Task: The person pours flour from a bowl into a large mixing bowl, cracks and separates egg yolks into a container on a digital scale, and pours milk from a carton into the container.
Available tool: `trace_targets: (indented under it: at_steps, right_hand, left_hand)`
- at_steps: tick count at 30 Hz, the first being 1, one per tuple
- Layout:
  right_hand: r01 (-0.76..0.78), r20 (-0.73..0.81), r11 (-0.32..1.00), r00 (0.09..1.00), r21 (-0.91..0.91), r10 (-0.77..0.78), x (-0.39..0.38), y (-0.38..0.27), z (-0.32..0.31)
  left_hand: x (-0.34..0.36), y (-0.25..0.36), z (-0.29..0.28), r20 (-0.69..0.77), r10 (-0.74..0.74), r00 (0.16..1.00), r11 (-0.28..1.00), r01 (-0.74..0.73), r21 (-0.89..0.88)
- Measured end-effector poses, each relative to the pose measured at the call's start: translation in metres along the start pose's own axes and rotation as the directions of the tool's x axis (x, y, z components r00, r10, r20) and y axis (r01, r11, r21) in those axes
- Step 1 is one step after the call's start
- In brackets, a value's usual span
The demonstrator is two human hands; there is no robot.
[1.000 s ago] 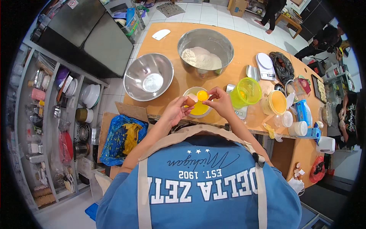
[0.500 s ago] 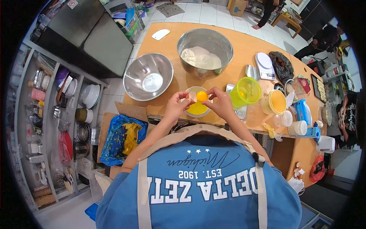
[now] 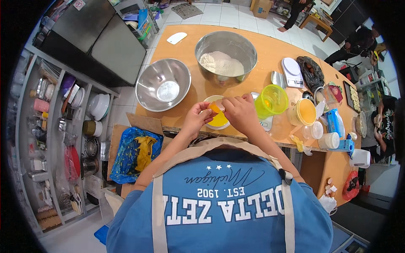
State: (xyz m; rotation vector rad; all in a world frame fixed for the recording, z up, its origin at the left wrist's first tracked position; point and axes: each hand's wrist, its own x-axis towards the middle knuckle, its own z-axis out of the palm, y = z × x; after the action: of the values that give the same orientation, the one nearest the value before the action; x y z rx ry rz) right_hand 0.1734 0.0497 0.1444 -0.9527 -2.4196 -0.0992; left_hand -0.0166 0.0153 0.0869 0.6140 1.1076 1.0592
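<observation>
Over a small white bowl [image 3: 209, 98] holding yellow liquid, both my hands are raised close together. My left hand [image 3: 197, 119] is closed on an eggshell half [image 3: 214, 108], with orange yolk showing at its edge. Beside it, my right hand [image 3: 239, 110] grips another eggshell half [image 3: 220, 104], tilted against the first. The fingers of the right hand partly hide the shells. Just to the right stands a translucent lime-green jug [image 3: 273, 101], partly over a kitchen scale [image 3: 265, 124].
A large steel bowl with flour [image 3: 223, 67] stands beyond my hands, a steel bowl [image 3: 163, 84] to the left. Right are a yellow-filled tub [image 3: 304, 113], a white scale [image 3: 292, 69] and eggshells [image 3: 330, 187]. A blue-lined box [image 3: 136, 154] sits below the table's left edge. Other people [image 3: 382, 126] are further off.
My right hand has moved left and turned over, bringing its shell against the left one. The yolk, earlier in full view between the hands, is now mostly hidden.
</observation>
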Motion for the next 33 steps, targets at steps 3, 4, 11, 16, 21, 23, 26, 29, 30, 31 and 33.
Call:
trace_targets:
  at_steps: [3, 4, 11, 16, 21, 23, 26, 29, 30, 31, 33]
  right_hand:
    - [-0.051, -0.012, 0.999, 0.999, -0.007, 0.051, -0.001, 0.006, 0.002]
    - [-0.050, -0.012, 0.999, 0.999, -0.007, 0.050, -0.002, 0.008, 0.001]
    - [-0.362, 0.207, 0.912, 0.924, 0.193, 0.323, -0.010, 0.017, 0.000]
    - [-0.431, 0.302, 0.871, 0.885, 0.236, 0.356, -0.011, 0.015, 0.002]
    - [-0.457, 0.331, 0.859, 0.867, 0.231, 0.372, -0.011, 0.015, 0.002]
    - [-0.449, 0.311, 0.862, 0.875, 0.235, 0.371, -0.012, 0.015, 0.005]
    - [-0.448, 0.304, 0.864, 0.877, 0.232, 0.373, -0.010, 0.015, 0.006]
    - [-0.461, 0.328, 0.859, 0.865, 0.223, 0.380, -0.009, 0.013, 0.004]
    - [-0.467, 0.338, 0.856, 0.860, 0.222, 0.382, -0.009, 0.013, 0.004]
    - [-0.469, 0.339, 0.855, 0.859, 0.221, 0.383, -0.009, 0.012, 0.004]
    - [-0.489, 0.370, 0.846, 0.842, 0.212, 0.394, -0.007, 0.011, 0.005]
  left_hand:
    - [0.001, -0.001, -0.003, -0.018, 0.011, 1.000, 1.000, -0.011, -0.019]
    - [0.002, -0.002, -0.004, -0.032, 0.025, 0.999, 1.000, -0.025, -0.006]
    - [0.004, -0.003, -0.008, -0.025, 0.221, 0.975, 0.969, -0.216, 0.119]
    - [0.004, -0.002, -0.006, 0.007, 0.316, 0.949, 0.924, -0.310, 0.223]
    - [0.003, -0.001, -0.003, 0.013, 0.310, 0.951, 0.926, -0.305, 0.221]
    - [0.004, -0.002, -0.004, 0.004, 0.304, 0.953, 0.927, -0.297, 0.231]
    - [0.005, -0.004, -0.006, 0.012, 0.367, 0.930, 0.898, -0.358, 0.257]
    - [0.001, 0.000, -0.002, 0.030, 0.361, 0.932, 0.902, -0.357, 0.241]
    - [-0.001, 0.003, 0.000, 0.033, 0.324, 0.945, 0.911, -0.322, 0.257]
    - [-0.002, 0.005, 0.002, 0.036, 0.287, 0.957, 0.918, -0.286, 0.274]
    - [-0.002, 0.004, 0.001, 0.042, 0.284, 0.958, 0.915, -0.284, 0.288]
